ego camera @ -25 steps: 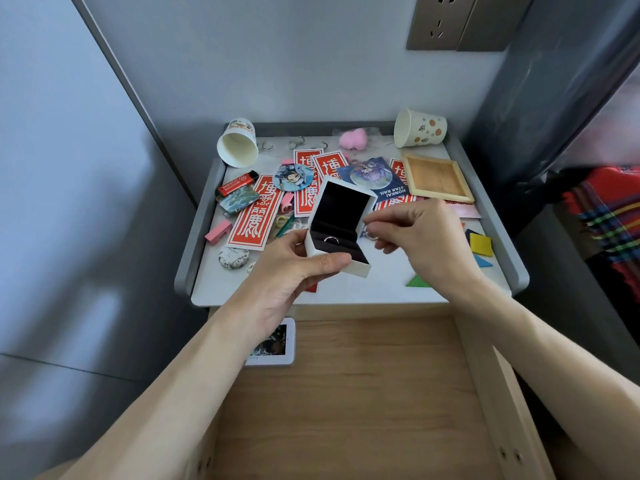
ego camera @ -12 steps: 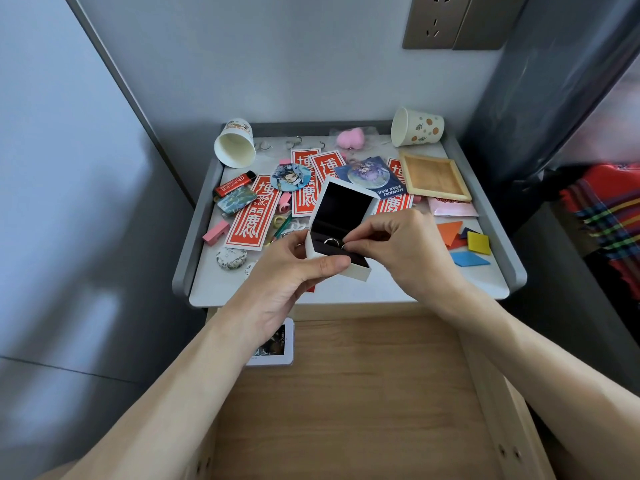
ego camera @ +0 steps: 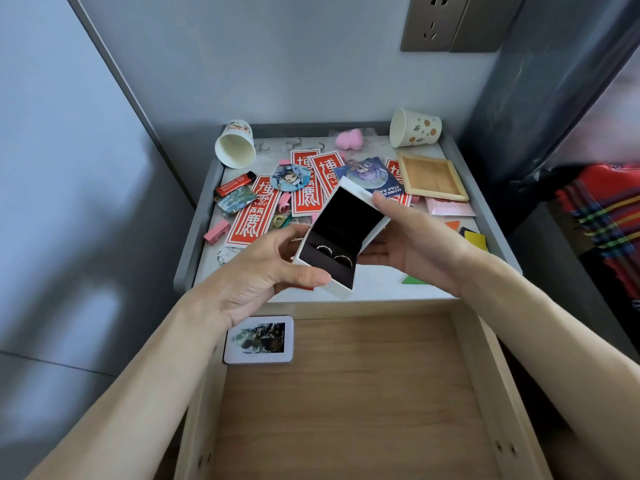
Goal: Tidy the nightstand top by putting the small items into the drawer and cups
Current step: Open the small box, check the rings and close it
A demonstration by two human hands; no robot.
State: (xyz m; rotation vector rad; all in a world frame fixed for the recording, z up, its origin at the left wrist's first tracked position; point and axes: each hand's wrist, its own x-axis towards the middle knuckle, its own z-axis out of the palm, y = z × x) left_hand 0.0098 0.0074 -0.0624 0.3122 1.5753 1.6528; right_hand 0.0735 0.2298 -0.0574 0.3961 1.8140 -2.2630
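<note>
You held the box (ego camera: 346, 216) in the air over the front edge of the surface (ego camera: 377, 289), tilted, with its lid swung open toward the wall. Your left hand (ego camera: 266, 271) gripped the white base, thumb across the near side and fingers curled round the far side. Your right hand (ego camera: 415, 244) clamped the lid, with the thumb on its upper corner and the fingers laid behind and under the box. Two rings (ego camera: 343, 259) sat side by side in the dark lining of the base.

Below your hands the drawer (ego camera: 346, 393) stood pulled out, and a card (ego camera: 259, 339) lay flat in its back left corner.

On the surface, two cups lay on their sides at the back: the left cup (ego camera: 235, 145) with its mouth toward you, and the right cup (ego camera: 415, 129) with its mouth pointing left. Between them was a pink heart (ego camera: 349, 139). Red slips (ego camera: 254, 216) were spread across the middle, with a round badge (ego camera: 290, 177) lying on them. A lighter (ego camera: 235, 184) and a pink clip (ego camera: 216, 232) lay near the left rim. A wooden tray (ego camera: 431, 177) sat at the right, and coloured tiles (ego camera: 476, 239) showed just behind your right wrist.
</note>
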